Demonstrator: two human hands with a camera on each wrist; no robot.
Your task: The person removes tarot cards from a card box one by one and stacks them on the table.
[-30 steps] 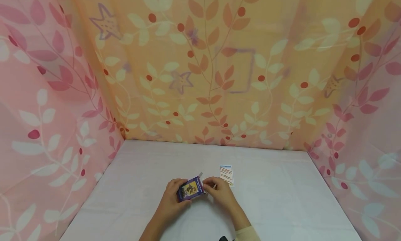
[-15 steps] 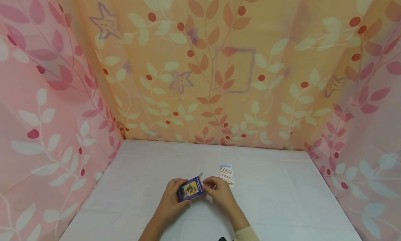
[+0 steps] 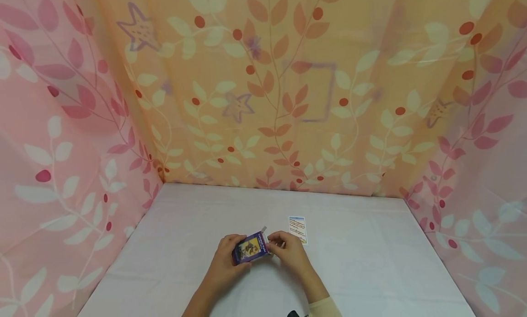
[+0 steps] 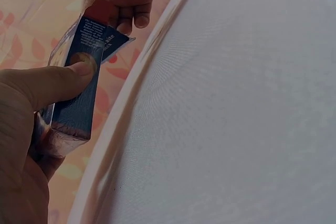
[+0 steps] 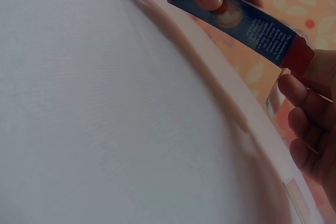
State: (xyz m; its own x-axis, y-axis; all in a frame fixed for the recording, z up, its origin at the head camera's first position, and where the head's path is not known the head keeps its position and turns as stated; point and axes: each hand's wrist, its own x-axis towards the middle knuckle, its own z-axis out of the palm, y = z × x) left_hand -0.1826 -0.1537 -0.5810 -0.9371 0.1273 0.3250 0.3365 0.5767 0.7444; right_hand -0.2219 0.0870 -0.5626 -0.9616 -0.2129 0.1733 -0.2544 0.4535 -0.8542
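Currently, the person's left grip (image 3: 224,258) is clasped around the card box (image 3: 250,248), thumb against a narrow side; the box is tilted and apparently raised off the table (image 3: 185,225). At its unfastened end, the right grip (image 3: 290,252) has bent fingers; whether they pinch a flap or the contents cannot be determined. A blue flap (image 4: 116,44) and a red flap (image 4: 98,11) project there. Step in hand, as judged: work at the box's mouth. Next move appears to require a steady left hold while the right fingers avoid creasing the flaps. Beyond, one printed card (image 3: 298,228) lies on the table.
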